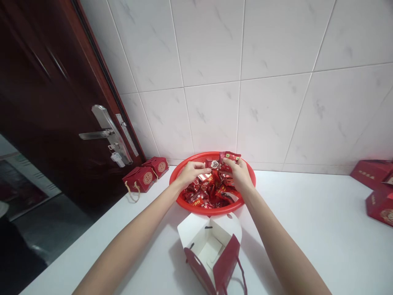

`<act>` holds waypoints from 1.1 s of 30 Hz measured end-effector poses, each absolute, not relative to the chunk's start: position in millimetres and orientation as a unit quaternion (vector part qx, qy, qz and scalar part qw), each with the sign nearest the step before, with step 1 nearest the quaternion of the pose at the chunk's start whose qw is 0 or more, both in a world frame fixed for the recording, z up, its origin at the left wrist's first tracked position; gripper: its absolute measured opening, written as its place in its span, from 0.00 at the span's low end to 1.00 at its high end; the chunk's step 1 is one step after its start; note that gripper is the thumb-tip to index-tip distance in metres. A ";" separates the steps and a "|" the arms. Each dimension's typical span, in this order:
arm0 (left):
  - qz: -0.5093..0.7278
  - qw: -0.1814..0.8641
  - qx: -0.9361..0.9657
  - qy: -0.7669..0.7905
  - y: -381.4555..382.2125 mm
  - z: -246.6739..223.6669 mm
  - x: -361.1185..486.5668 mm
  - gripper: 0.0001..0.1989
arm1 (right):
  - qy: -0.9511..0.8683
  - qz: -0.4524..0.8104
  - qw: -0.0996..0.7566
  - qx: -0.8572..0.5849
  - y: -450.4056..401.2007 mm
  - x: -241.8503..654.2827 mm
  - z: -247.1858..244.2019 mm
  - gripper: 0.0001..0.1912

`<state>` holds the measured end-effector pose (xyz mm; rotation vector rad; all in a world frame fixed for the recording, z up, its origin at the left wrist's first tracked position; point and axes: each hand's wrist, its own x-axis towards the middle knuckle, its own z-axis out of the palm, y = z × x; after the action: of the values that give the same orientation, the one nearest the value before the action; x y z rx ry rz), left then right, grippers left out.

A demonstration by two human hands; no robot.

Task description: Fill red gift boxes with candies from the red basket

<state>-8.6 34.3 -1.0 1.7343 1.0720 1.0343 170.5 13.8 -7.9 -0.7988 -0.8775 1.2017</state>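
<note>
A round red plastic basket (211, 211) holds many small red wrapped packets (204, 194). Over its far side, my right hand (236, 170) is closed on a red packet with green and white marks (229, 156). My left hand (195, 170) pinches a dark red packet with a white label (214, 164), beside the other one. Nearer to me, in front of the basket, stands an open dark red gift box (227, 258) with white inner walls. Its flaps are spread, its inside shows no contents, and a dark red cord hangs at its right side.
Two closed red boxes (143, 178) with cord handles sit left of the basket. More red boxes (373, 172) lie at the right edge of the white table (307, 213). Behind are a tiled wall (211, 119) and, at left, a dark door (46, 90) with keys in its lock.
</note>
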 end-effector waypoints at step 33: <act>-0.010 0.080 0.777 0.624 29.1 -13.3 2.2 0.13 | -0.355 0.517 0.654 -0.424 10.5 167.8 -5.4 0.09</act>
<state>2.2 29.1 -13.3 2.3241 1.8660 -0.0302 167.8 10.5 -5.4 -0.9616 -0.8060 1.1719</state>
